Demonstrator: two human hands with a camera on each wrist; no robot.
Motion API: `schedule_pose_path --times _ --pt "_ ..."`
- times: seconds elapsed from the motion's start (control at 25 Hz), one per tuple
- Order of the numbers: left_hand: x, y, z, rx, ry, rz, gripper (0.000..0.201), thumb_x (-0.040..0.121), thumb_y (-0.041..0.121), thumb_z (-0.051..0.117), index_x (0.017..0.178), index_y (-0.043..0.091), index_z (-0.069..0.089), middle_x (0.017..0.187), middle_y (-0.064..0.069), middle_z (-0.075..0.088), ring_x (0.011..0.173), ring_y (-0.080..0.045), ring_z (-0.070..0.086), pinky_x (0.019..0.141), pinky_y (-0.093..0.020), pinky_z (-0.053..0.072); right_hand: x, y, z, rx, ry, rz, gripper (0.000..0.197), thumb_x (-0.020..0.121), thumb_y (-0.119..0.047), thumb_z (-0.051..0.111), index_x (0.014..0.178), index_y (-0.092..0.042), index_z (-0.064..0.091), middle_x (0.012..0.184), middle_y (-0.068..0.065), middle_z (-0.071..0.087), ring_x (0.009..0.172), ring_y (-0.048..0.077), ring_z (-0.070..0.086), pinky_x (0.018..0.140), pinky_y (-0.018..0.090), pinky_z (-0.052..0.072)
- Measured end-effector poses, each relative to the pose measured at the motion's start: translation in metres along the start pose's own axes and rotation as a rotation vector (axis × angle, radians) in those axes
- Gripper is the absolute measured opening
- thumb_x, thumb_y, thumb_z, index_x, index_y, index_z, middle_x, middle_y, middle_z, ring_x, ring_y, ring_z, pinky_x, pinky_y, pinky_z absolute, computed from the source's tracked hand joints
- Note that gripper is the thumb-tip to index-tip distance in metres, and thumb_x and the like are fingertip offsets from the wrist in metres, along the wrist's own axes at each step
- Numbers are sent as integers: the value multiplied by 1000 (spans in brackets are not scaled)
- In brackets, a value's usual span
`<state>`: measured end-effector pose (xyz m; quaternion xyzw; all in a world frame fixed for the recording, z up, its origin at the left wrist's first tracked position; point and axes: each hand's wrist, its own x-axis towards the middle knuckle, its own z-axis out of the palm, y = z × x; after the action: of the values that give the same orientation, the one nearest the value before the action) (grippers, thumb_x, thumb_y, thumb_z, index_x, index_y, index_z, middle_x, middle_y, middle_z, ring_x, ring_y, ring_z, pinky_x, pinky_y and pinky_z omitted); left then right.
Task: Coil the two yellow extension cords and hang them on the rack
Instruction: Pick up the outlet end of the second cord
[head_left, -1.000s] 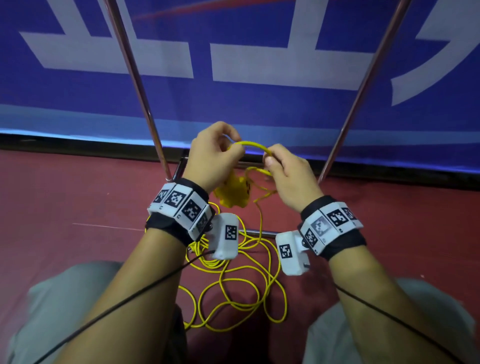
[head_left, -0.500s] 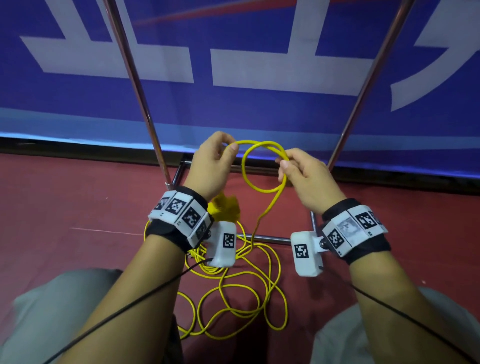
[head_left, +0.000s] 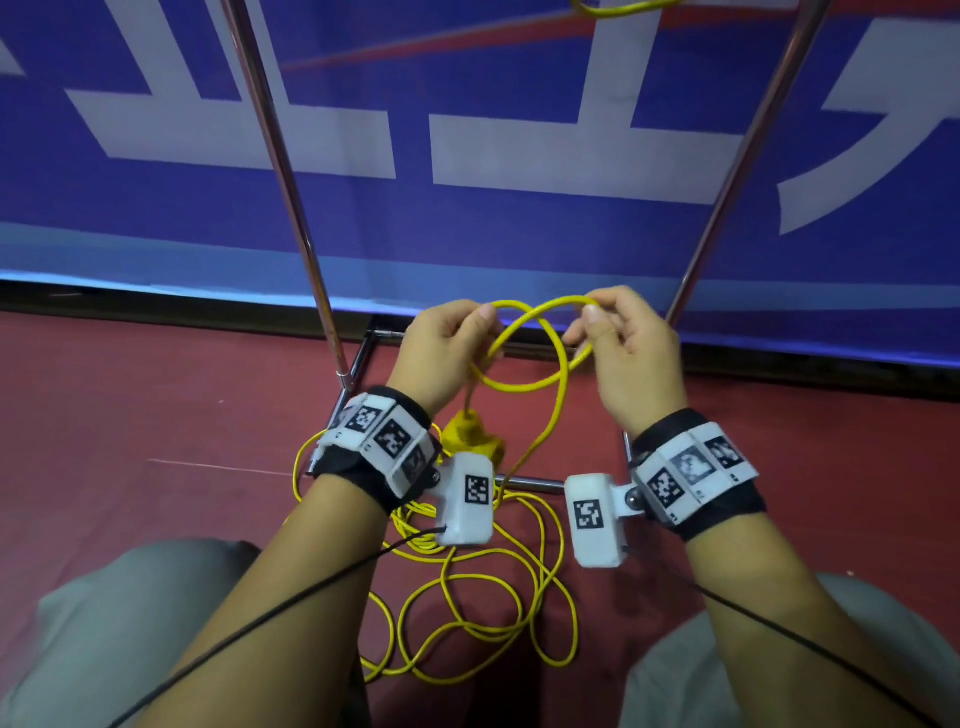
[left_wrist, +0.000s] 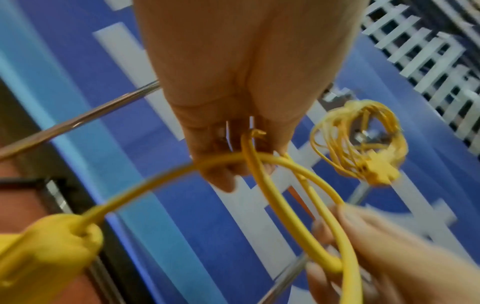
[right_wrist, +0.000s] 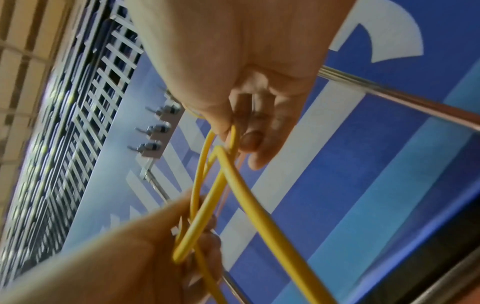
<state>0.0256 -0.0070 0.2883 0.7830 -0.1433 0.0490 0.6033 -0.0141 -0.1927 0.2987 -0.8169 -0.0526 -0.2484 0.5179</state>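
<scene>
A loop of the yellow cord (head_left: 524, 358) is pinched between the curled fingers (head_left: 485, 314) of the left hand (head_left: 441, 353) and those of the right hand (head_left: 631, 358), in front of the rack (head_left: 291, 208). Its remaining length is left tangled on the red floor (head_left: 130, 415), while a second coiled cord (left_wrist: 361, 148) is seen hanging on the rack.

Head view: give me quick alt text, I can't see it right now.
Both hands, left hand and right hand, pinch one small loop of yellow cord in front of the rack. Its plug hangs under the left hand, and the remaining cord lies loose on the red floor.
</scene>
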Motion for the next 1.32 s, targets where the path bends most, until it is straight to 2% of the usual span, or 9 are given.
schedule_pose_path --times 0.24,0.32,0.44,0.68,0.76,0.88,0.96,1.12,1.32 --pt "-14 16 4 -201 -113 -162 28 106 19 42 79 11 47 70 -7 49 54 -14 49 53 -35 57 3 -7 -14 248 -54 149 25 96 4 44 93 -20 51 73 1 60 55 8 55 62 32 51" --pt "-18 16 12 -115 -152 -157 24 105 17 45 82 11 50 60 -3 52 49 -13 51 51 -30 53 -3 -15 -5 296 -176 193 23 91 8 50 95 -14 54 70 3 59 53 6 51 55 22 45" --pt "-22 20 18 -94 -227 -224 35 106 29 44 83 5 56 41 6 46 40 -13 48 57 -30 49 -10 -22 5 347 -274 138 14 90 2 55 93 -12 57 72 4 63 67 6 59 70 17 46" --pt "-22 18 10 -91 -261 -185 42 104 42 42 73 19 60 78 -9 47 75 -18 44 73 -33 35 -6 -26 -8 815 -109 242 14 91 1 50 91 -11 56 73 2 67 65 8 53 68 18 42" --pt "-20 12 13 -147 -199 -167 42 105 34 43 69 16 54 70 -10 45 65 -16 44 69 -32 37 -4 -24 -6 724 -55 281 10 87 -3 55 85 -13 57 70 5 66 62 12 53 66 23 44" --pt "-15 3 12 -28 -93 -69 42 105 31 45 66 16 48 57 7 41 49 -5 37 57 -28 32 -5 -19 -6 59 -108 119 15 77 -27 66 75 -18 53 69 4 64 60 18 57 65 33 47" --pt "-13 -1 12 122 -97 18 42 99 42 45 65 17 51 56 11 45 53 -4 40 58 -30 35 -8 -16 -7 -226 -234 52 25 81 -32 71 80 -17 50 60 -5 55 55 5 49 60 23 41" --pt "-12 -3 16 -49 -152 -11 42 104 33 45 72 10 58 61 8 53 57 -5 48 59 -23 42 -10 -19 2 -257 -390 -18 15 92 -29 64 83 -19 56 53 -7 46 52 3 44 54 19 31" --pt "-18 -13 24 -175 -205 -227 43 107 28 37 70 13 52 68 -8 56 53 -7 51 53 -15 41 1 -18 3 107 -79 -32 16 94 -23 56 78 -23 59 60 -16 54 59 -1 45 61 19 37"
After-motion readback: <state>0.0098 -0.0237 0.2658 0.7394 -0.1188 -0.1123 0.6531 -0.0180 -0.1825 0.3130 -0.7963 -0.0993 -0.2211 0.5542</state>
